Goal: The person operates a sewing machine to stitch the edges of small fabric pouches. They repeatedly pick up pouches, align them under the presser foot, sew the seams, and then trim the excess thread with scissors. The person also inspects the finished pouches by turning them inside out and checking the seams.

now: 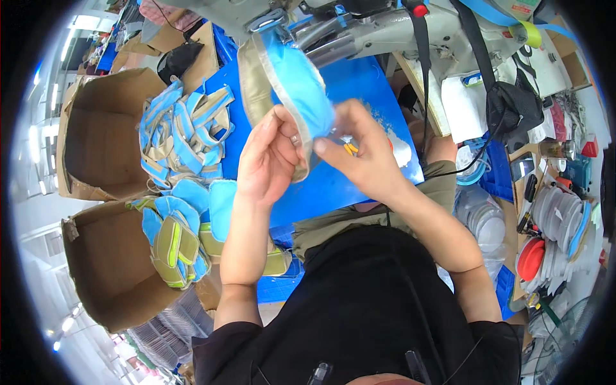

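My left hand (273, 154) and my right hand (359, 151) both grip a blue fabric piece (296, 90) edged with a beige band, held up above the blue work surface (359, 90). Its upper end reaches under the grey sewing machine (385, 29). My left fingers pinch the beige edge. My right hand holds the blue side, and a small orange-handled snipper (350, 148) shows inside that palm. My left hand wears a ring.
A heap of blue and beige sewn pieces (183, 128) lies at the left, with more stacked (176, 237) nearer me. Two open cardboard boxes (96, 138) (106, 269) stand at the far left. Thread cones and plastic lids (558, 218) crowd the right side.
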